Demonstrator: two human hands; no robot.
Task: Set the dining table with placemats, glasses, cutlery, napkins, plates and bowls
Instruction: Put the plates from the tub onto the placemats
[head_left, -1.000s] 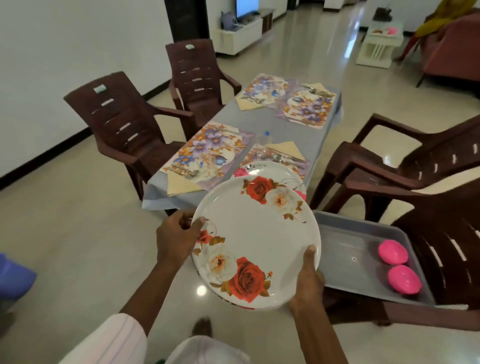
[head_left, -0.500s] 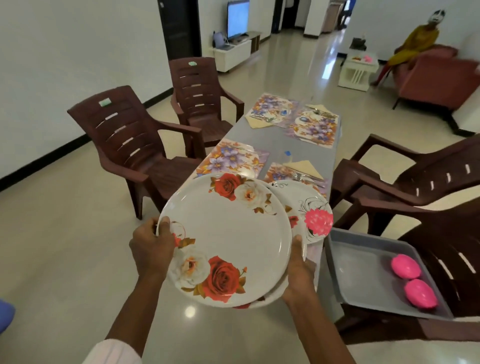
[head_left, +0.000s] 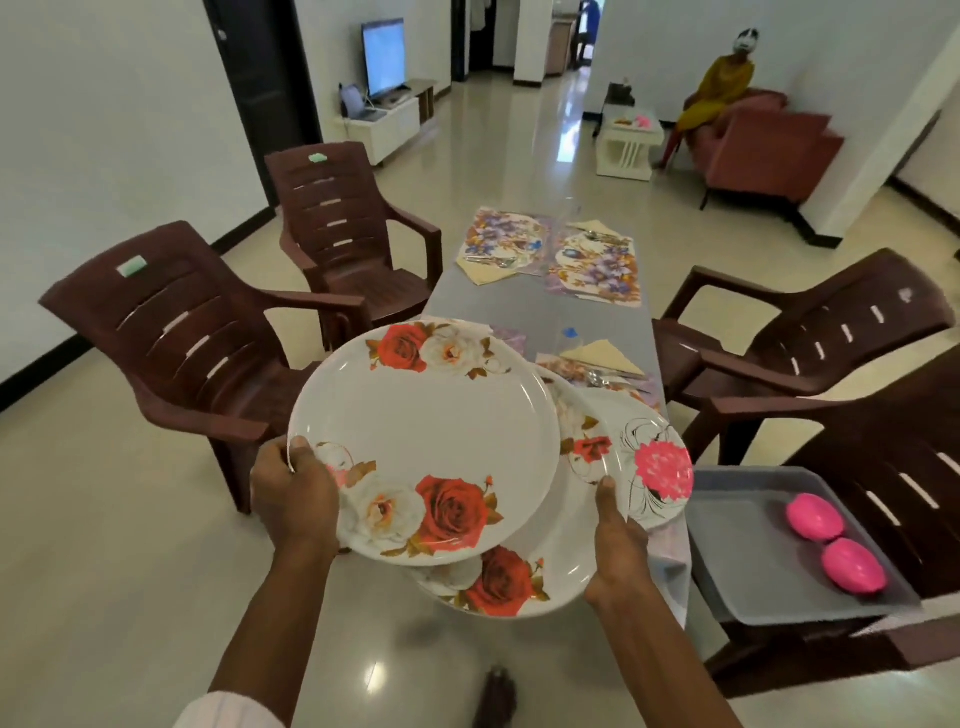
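Observation:
My left hand (head_left: 293, 491) grips the near left rim of a white plate with red and white roses (head_left: 431, 426), lifted off the stack. My right hand (head_left: 618, 535) holds the remaining plates: another rose plate (head_left: 511, 582) beneath and a plate with a pink flower (head_left: 654, 467) fanned out to the right. Beyond them stretches the grey dining table (head_left: 493, 306) with floral placemats (head_left: 597, 265), folded yellow napkins (head_left: 602, 353) and cutlery (head_left: 597, 379). The near left placemat is mostly hidden behind the plates.
Brown plastic chairs flank the table, two on the left (head_left: 171, 332) and two on the right (head_left: 810, 332). A grey tray (head_left: 737, 551) with two pink bowls (head_left: 831, 540) rests on the near right chair. A person sits on a red sofa (head_left: 769, 145) far back.
The top rose plate has slid left with my left hand, separating from the stack; the pink-flower plate now shows on the right. The view has tilted up toward the room.

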